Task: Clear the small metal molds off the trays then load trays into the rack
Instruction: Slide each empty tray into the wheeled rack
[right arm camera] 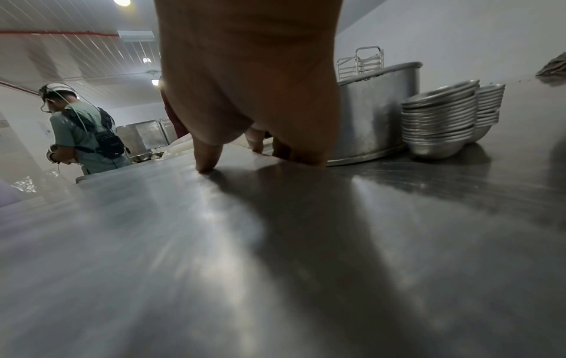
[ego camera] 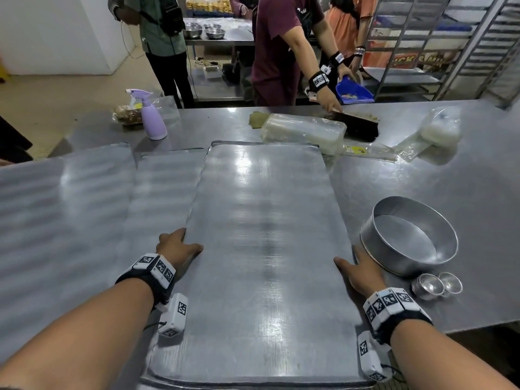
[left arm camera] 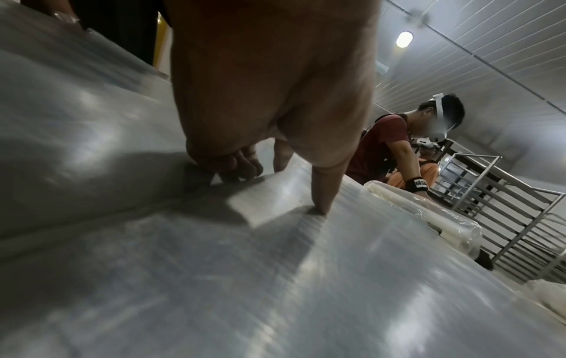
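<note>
A large flat metal tray [ego camera: 264, 249] lies lengthwise on the steel table in front of me, with nothing on it. My left hand [ego camera: 180, 246] grips its left long edge; the thumb [left arm camera: 321, 208] presses on top and the fingers [left arm camera: 233, 167] curl under the rim. On the opposite long edge my right hand [ego camera: 357, 270] holds the tray the same way, thumb [right arm camera: 205, 164] on top. Two stacks of small metal molds [ego camera: 436, 285] [right arm camera: 438, 126] stand on the table right of my right wrist. The tray rack [ego camera: 450, 38] stands at the far right, beyond the table.
A round cake tin [ego camera: 408, 235] sits just right of the tray. More trays [ego camera: 166, 187] lie to its left. Behind it are a lilac spray bottle [ego camera: 152, 116], a plastic-wrapped pack [ego camera: 304, 130] and a brush [ego camera: 357, 123]. Across the table a person holds a blue dustpan [ego camera: 354, 92].
</note>
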Available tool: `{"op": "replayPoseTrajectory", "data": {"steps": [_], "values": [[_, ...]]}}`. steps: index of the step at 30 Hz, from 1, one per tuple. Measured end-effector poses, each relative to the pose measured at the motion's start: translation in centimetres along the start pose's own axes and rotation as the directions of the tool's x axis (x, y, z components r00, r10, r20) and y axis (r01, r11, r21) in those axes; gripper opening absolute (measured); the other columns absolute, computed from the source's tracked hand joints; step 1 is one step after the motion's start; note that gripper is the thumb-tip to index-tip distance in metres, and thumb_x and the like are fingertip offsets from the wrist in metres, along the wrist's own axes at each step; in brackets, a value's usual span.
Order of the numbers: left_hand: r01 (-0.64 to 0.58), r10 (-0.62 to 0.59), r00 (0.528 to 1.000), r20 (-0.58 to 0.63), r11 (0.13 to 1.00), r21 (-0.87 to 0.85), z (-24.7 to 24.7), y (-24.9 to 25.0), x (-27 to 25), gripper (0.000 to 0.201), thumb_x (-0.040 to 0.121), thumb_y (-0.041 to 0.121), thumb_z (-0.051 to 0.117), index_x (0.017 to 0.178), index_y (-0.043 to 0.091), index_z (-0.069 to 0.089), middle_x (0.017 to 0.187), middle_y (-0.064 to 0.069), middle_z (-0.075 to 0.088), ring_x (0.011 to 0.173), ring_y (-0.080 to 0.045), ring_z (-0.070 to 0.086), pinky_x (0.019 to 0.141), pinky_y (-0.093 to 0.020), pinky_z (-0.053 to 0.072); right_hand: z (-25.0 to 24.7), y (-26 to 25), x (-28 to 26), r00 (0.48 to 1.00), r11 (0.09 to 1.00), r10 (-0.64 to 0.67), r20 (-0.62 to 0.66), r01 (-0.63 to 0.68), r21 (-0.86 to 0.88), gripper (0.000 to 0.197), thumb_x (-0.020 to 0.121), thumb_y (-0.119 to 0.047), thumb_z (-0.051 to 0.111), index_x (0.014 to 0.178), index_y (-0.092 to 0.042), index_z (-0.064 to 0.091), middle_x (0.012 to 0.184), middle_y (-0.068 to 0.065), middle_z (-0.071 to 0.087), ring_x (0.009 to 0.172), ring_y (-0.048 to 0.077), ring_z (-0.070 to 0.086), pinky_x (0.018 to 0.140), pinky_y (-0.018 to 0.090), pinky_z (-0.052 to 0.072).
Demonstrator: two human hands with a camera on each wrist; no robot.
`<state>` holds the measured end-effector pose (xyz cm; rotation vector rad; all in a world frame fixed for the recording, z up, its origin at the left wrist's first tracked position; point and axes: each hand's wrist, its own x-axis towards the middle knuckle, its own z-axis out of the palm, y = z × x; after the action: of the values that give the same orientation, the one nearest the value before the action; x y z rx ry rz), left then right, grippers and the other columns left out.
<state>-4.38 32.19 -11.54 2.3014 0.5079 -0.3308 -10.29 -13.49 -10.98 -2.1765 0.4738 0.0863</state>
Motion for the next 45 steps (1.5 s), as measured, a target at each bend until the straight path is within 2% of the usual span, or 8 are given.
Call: {"op": "replayPoseTrajectory", "data": {"steps": [8,14,21,28,33,37,41,45], "values": [[-0.06,0.06,0.998,-0.008,0.987,-0.148,-0.9,1.1,-2.4,0.049,0.068,0.031,0.082,0.113,0.023,0.066,0.11,-0.008,0.072,0.099,-0.03,0.068,0.093,-0.038,0.054,0.1,0.8,0.7,0.998,1.0,0.025,0.05,-0.025,0.003,0.052,0.083,-0.039,0.072,0.131,-0.022,0.058,0.126,-0.007,0.067,0.116,0.017,0.063,0.105,0.04,0.047],[-0.052,0.052,0.999,-0.006,0.966,-0.255,-0.5,0.5,-2.3,0.043,0.08,0.007,0.08,0.117,0.015,0.061,0.102,-0.008,0.069,0.09,-0.026,0.067,0.086,-0.037,0.053,-0.7,-0.1,-0.2,0.999,0.999,0.014,0.049,-0.016,0.043,0.037,0.089,-0.021,0.072,0.124,-0.021,0.058,0.118,-0.013,0.061,0.113,0.012,0.059,0.098,0.028,0.041],[-0.047,0.054,0.998,0.018,0.957,-0.288,-0.6,-0.7,-2.3,0.048,0.079,0.006,0.081,0.122,0.012,0.06,0.109,-0.008,0.068,0.098,-0.025,0.065,0.092,-0.038,0.051,-1.3,0.4,-0.2,0.998,0.999,0.01,0.061,-0.013,0.047,0.035,0.085,-0.024,0.075,0.118,-0.026,0.064,0.111,-0.012,0.071,0.105,0.015,0.068,0.1,0.039,0.05],[-0.035,0.028,0.999,-0.024,0.932,-0.361,-0.2,-0.5,-2.3,0.054,0.081,0.001,0.079,0.128,0.003,0.051,0.117,-0.013,0.06,0.104,-0.027,0.058,0.085,-0.035,0.046,-1.3,-0.2,-0.2,0.997,0.997,0.014,0.072,-0.02,0.079,0.036,0.084,-0.022,0.077,0.118,-0.026,0.064,0.108,-0.009,0.071,0.101,0.015,0.068,0.092,0.032,0.049],[-0.044,0.037,0.999,-0.034,0.967,-0.252,-0.4,-0.8,-2.4,0.058,0.082,0.007,0.08,0.131,0.0,0.05,0.118,-0.013,0.061,0.101,-0.025,0.058,0.088,-0.032,0.043,-1.1,-1.0,-1.2,0.997,0.994,0.015,0.073,-0.022,0.106,0.035,0.089,-0.011,0.072,0.116,-0.026,0.056,0.094,-0.013,0.063,0.08,-0.006,0.055,0.073,0.021,0.043],[-0.069,0.065,0.998,-0.023,0.968,-0.242,-0.7,-0.8,-3.1,0.056,0.082,0.008,0.08,0.131,0.005,0.053,0.117,-0.009,0.065,0.097,-0.023,0.062,0.085,-0.03,0.046,-1.0,-1.3,-1.7,0.997,0.997,-0.008,0.073,0.003,0.077,0.033,0.09,-0.009,0.071,0.114,-0.026,0.054,0.106,-0.004,0.064,0.079,-0.002,0.058,0.066,0.01,0.041],[-0.058,0.06,0.998,0.003,0.974,-0.219,-0.5,-1.0,-3.0,0.054,0.081,0.014,0.082,0.128,0.004,0.056,0.119,-0.01,0.067,0.099,-0.025,0.064,0.088,-0.033,0.049,-1.0,-0.6,-1.1,0.998,1.0,-0.005,0.07,0.003,0.019,0.039,0.091,-0.017,0.069,0.128,-0.016,0.057,0.115,-0.004,0.063,0.108,0.016,0.061,0.092,0.024,0.04],[-0.011,0.011,1.0,-0.004,0.98,-0.2,-0.2,-0.6,-2.8,0.054,0.077,0.024,0.086,0.118,0.003,0.057,0.116,-0.013,0.066,0.103,-0.031,0.064,0.087,-0.037,0.05,-1.0,-0.5,-0.7,0.992,0.993,0.117,0.038,-0.118,0.032,0.054,0.089,-0.021,0.073,0.134,-0.006,0.047,0.118,0.009,0.062,0.102,0.022,0.057,0.098,0.036,0.044]]}}
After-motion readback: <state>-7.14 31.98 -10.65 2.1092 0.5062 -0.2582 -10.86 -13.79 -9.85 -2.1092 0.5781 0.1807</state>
